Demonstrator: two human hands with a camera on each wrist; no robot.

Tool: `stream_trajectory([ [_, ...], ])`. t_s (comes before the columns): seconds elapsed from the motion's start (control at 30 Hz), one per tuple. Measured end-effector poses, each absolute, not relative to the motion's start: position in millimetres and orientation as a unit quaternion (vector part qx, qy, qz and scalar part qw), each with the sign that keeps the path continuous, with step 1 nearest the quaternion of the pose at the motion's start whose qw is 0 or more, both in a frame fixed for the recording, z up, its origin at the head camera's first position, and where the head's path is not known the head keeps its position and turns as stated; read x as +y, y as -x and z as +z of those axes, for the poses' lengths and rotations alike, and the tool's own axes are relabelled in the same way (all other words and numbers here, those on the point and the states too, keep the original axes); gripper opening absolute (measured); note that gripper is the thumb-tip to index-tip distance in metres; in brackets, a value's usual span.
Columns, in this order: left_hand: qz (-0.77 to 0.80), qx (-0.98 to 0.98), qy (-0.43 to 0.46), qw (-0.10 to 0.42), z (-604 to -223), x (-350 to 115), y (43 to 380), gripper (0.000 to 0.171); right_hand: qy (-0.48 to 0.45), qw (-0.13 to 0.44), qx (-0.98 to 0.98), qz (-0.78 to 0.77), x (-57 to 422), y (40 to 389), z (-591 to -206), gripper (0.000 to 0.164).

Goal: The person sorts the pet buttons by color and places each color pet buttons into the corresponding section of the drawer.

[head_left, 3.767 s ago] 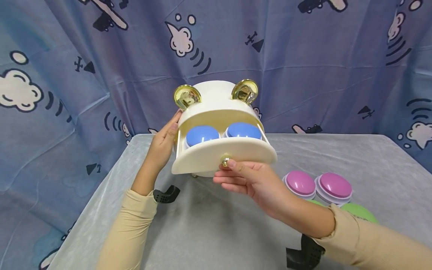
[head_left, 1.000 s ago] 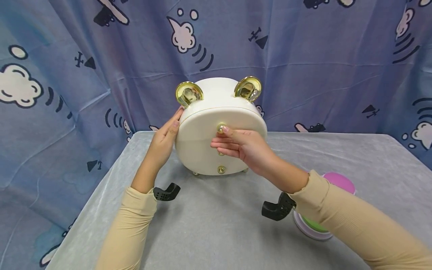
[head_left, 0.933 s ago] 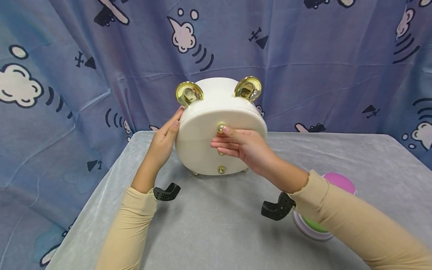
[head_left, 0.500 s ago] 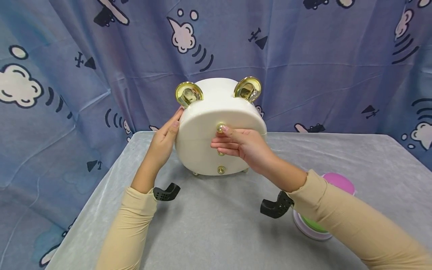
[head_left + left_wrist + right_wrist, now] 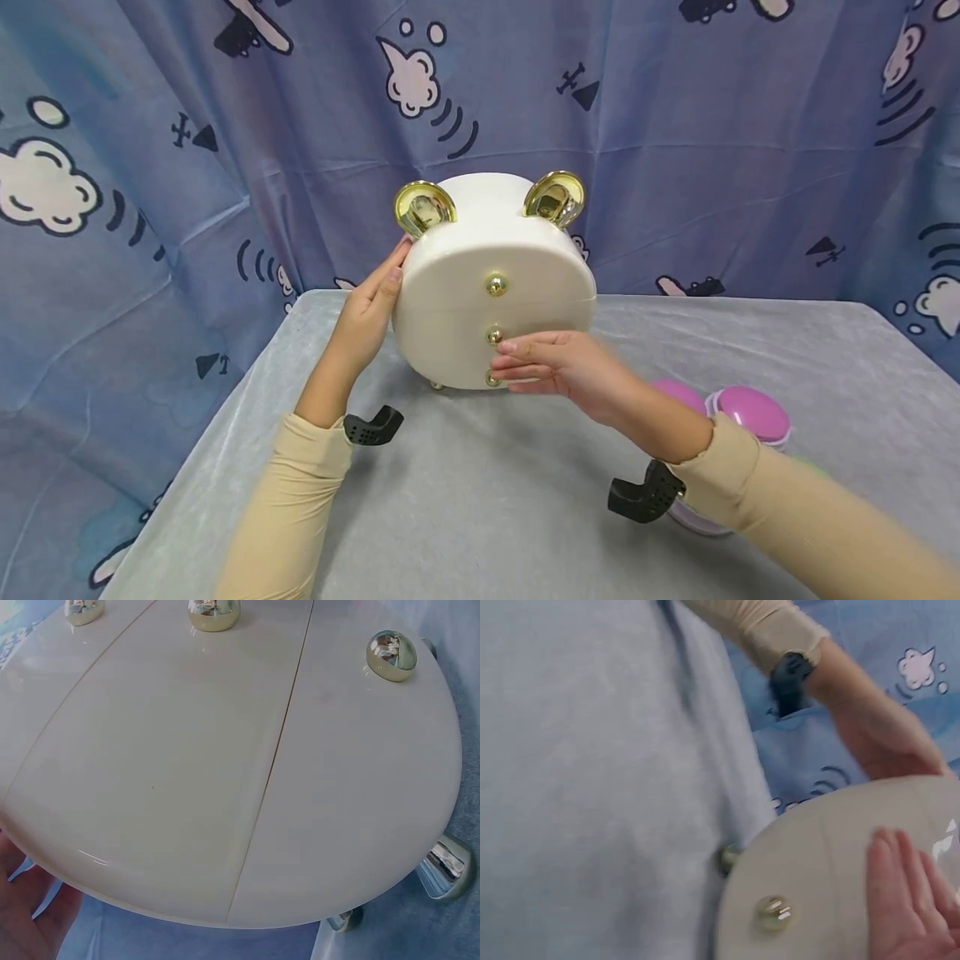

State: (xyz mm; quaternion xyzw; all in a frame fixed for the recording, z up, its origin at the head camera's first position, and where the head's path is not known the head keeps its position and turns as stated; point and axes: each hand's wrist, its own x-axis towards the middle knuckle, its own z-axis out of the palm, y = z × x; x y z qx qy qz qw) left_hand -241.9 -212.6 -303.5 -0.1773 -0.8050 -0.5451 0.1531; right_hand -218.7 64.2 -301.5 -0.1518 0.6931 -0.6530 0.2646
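Left hand (image 5: 363, 321) first: fingers fairly straight, resting against the side of a rounded, glossy white cabinet (image 5: 446, 312) with shiny gold ears (image 5: 425, 210). It's upright on a grey cloth-covered table (image 5: 480, 508), towards the back. Gold ball knobs (image 5: 496, 285) run down its front. The right hand (image 5: 573, 367) has straightish fingers close together, thumb tip right by the middle knob (image 5: 494, 335) — can't tell if they touch. Further right, glossy pink domes (image 5: 753, 412) sit partly behind that forearm. My worry: a hard tug could tip or slide the cabinet if the left hand's only lightly braced, and the beige right sleeve (image 5: 810, 517) could bump the domes. No readable brands, labels or writing — just cartoon prints on the blue curtain (image 5: 315, 108).
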Motion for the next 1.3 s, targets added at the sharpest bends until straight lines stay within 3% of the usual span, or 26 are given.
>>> stream_trajectory([
  [0.13, -0.546, -0.806, 0.172, 0.150, -303, -213, 241, 0.048, 0.145, 0.321, 0.690, -0.632, 66, 219, -316, 0.048],
  [0.23, -0.547, -0.806, 0.171, 0.149, -304, -213, 241, 0.048, 0.128, 0.331, 0.676, -0.646, 64, 219, -323, 0.049],
  [0.63, -0.547, -0.803, 0.179, 0.154, -303, -212, 243, 0.047, 0.085, 0.294, 0.624, -0.719, 48, 225, -327, 0.052],
  [0.93, -0.546, -0.805, 0.176, 0.152, -303, -212, 242, 0.047, 0.053, 0.277, 0.568, -0.773, 41, 230, -327, 0.034],
  [1.3, -0.541, -0.808, 0.174, 0.156, -301, -212, 240, 0.047, 0.048, 0.270, 0.552, -0.787, 36, 228, -327, 0.025],
])
